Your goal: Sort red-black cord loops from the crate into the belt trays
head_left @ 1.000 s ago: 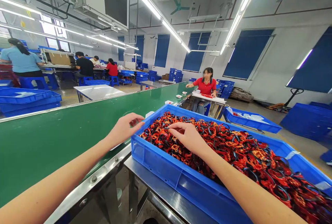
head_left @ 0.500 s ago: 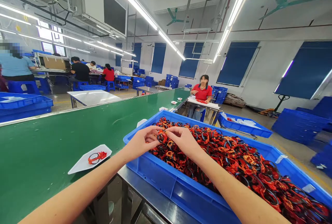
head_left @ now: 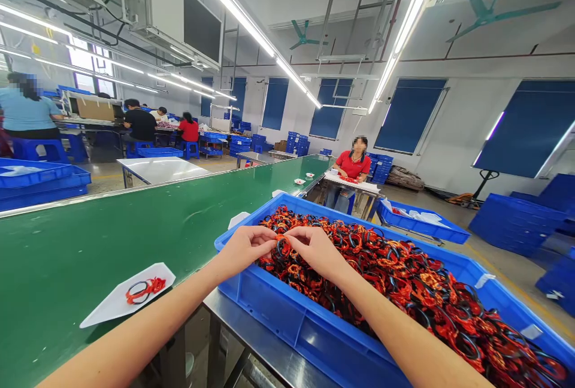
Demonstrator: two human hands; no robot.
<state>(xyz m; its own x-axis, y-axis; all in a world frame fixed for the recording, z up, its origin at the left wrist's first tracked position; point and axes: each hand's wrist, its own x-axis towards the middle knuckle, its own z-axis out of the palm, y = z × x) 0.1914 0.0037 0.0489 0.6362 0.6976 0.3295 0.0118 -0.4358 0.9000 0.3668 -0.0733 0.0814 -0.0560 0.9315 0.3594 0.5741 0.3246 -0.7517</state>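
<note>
Red band sits pinched in left grip and right grip.

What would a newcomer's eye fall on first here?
First, the big blue crate heaped with red, orange and black bands, filling the lower right. Over its left end, the left hand and right hand pinch one band between them. At lower left, another band lies on a white tray on the green belt.
</note>
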